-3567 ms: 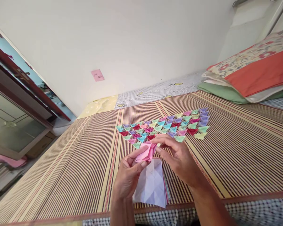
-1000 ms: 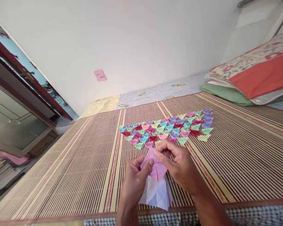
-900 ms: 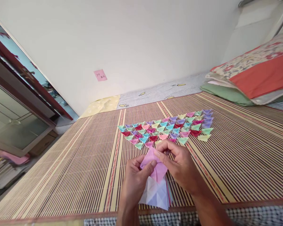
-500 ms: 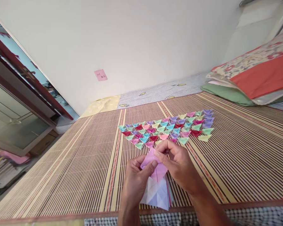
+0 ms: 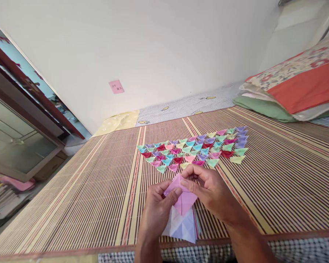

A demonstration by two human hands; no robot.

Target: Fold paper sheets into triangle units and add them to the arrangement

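Note:
Between my hands is a pink folded paper point(image 5: 185, 204), held as a diamond with creases across its face. My left hand point(image 5: 157, 208) pinches its left side, the thumb lying flat on the front. At its upper right edge, my right hand point(image 5: 208, 190) grips it between thumb and fingers. Below it on the mat lies a stack of paper sheets point(image 5: 182, 228), a creased white-lilac one on top and coloured edges showing at the right. Beyond my hands, several small folded paper boats point(image 5: 190, 144) in many colours stand in rows.
A striped bamboo mat point(image 5: 93, 190) covers the bed. Folded bedding point(image 5: 298, 87) in red, floral and green lies at the back right. A pink note point(image 5: 116, 86) is stuck on the white wall point(image 5: 167, 47). At the left stands a glass-panelled door point(image 5: 19, 140).
Both hands keep their grip on the pink paper. Its lower tip has come slightly down, and the right hand has shifted a little to the right.

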